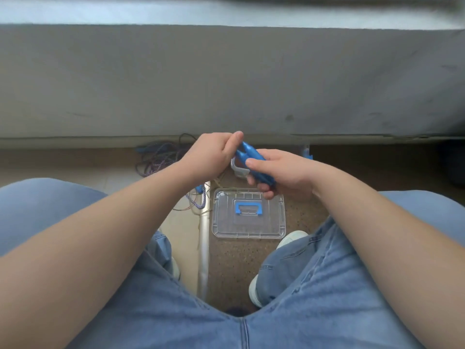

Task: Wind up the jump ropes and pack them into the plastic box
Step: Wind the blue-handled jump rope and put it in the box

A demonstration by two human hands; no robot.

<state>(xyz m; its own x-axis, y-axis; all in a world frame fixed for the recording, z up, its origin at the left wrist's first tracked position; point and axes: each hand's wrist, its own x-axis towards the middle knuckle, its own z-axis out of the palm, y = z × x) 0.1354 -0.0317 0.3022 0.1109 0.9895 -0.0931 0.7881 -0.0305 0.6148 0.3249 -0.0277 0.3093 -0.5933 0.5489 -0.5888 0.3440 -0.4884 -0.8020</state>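
My right hand (279, 172) grips two blue jump-rope handles (247, 153) held side by side above the floor. My left hand (214, 151) is closed at their upper end, pinching the handles or the rope there; which one I cannot tell. A pale loop (237, 168) hangs under the handles. Below, on the floor, lies the clear plastic box lid (276, 222) with a blue carry handle (248, 208). A purple braided rope (161, 158) lies tangled on the floor at the left, and a strand of it with a blue handle (200, 196) lies near the lid.
A grey padded bench or sofa edge (226, 79) fills the view ahead. A metal floor strip (204, 248) runs between my legs. My knees in blue jeans frame both sides, and white shoes (289, 239) rest beside the lid.
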